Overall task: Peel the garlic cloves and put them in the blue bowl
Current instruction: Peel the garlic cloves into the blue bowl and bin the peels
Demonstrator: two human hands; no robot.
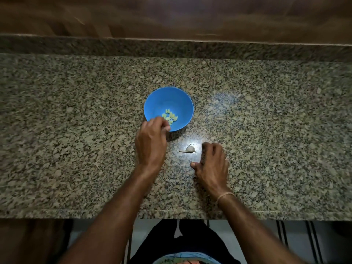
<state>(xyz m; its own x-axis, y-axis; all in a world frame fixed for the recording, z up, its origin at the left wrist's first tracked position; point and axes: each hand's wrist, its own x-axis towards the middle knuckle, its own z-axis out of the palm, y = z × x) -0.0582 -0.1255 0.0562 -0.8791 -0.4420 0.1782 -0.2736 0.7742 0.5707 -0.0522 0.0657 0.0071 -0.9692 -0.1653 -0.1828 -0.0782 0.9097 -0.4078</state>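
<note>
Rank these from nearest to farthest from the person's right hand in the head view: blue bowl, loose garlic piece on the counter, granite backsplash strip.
Measured from the right hand:
1. The loose garlic piece, just left of its fingertips.
2. The blue bowl, farther left and back on the counter.
3. The granite backsplash strip, along the counter's far edge.

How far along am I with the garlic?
Done: several peeled cloves lie in the blue bowl. In hand: the left hand curls at the bowl's near rim, contents hidden. Left: one garlic piece, seemingly unpeeled, lies on the counter beside the right hand.
</note>
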